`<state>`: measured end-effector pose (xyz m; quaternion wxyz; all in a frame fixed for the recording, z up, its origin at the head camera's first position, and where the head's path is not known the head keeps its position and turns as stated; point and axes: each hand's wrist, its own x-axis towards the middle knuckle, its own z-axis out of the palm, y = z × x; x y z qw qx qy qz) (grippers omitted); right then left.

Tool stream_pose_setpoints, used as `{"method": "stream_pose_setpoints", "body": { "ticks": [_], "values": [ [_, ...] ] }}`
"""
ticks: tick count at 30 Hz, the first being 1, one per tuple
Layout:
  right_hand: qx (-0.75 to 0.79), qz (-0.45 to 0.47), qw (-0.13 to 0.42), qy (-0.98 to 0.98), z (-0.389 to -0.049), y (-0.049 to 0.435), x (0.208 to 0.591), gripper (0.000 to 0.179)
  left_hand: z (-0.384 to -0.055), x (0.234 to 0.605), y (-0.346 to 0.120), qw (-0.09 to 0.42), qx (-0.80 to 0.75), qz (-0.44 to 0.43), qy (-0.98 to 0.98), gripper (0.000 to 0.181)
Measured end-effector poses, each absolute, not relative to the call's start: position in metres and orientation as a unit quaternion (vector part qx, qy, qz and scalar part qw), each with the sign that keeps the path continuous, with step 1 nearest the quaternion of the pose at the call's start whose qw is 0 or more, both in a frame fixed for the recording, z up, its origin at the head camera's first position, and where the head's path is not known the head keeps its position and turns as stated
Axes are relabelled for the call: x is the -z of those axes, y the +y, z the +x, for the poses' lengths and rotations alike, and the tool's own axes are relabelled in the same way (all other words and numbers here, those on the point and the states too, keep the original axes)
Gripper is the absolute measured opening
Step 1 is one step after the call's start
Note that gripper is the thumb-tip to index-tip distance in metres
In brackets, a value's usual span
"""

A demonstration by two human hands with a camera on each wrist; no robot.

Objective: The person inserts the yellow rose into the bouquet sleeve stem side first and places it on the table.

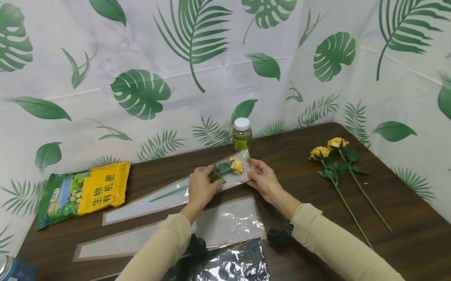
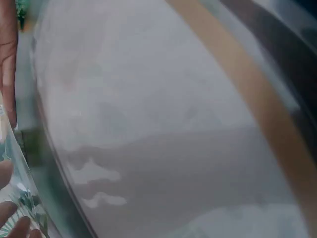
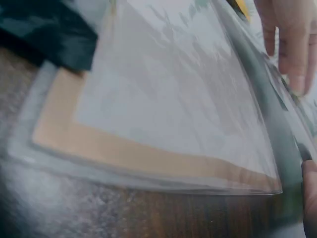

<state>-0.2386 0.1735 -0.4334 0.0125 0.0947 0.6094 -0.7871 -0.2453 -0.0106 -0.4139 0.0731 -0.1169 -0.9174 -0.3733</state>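
A yellow rose (image 1: 236, 165) with green leaves lies inside a clear, pale-backed flower sleeve (image 1: 141, 208), its stem running left toward the narrow end. My left hand (image 1: 201, 188) holds the sleeve's edge beside the leaves. At the wide right end, my right hand (image 1: 265, 183) pinches the sleeve's open edge between thumb and fingers. In the left wrist view, only some fingers (image 2: 7, 64) show at the left border. The right wrist view catches fingers (image 3: 296, 49) on the clear film at upper right. A second pale sleeve (image 1: 228, 221) lies just below, flat on the table.
A black sleeve (image 1: 232, 272) lies nearest me. Two yellow roses (image 1: 328, 149) rest on the right of the table (image 1: 293, 146). A white-lidded jar (image 1: 242, 134) stands behind my hands. At left are a fertilizer bag (image 1: 89, 190) and a blue can (image 1: 5, 279).
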Motion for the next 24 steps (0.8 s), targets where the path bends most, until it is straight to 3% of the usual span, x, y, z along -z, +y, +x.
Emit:
{"method": "stream_pose_setpoints", "body": {
  "ticks": [5, 12, 19, 24],
  "values": [
    [0.772, 0.124, 0.007, 0.623, -0.242, 0.177, 0.437, 0.044, -0.244, 0.417, -0.014, 0.032, 0.269, -0.128, -0.954, 0.057],
    [0.748, 0.140, -0.008, 0.649, -0.239, 0.189, 0.432, 0.014, -0.244, 0.416, -0.015, 0.031, 0.196, -0.129, -0.972, 0.056],
    [0.728, 0.144, -0.009, 0.671, -0.237, 0.197, 0.433, 0.012, -0.248, 0.422, -0.019, 0.003, 0.169, -0.101, -0.980, 0.064],
    [0.731, 0.157, -0.021, 0.663, -0.237, 0.204, 0.433, 0.014, -0.254, 0.423, -0.029, 0.014, 0.145, -0.109, -0.983, 0.041]
  ]
}}
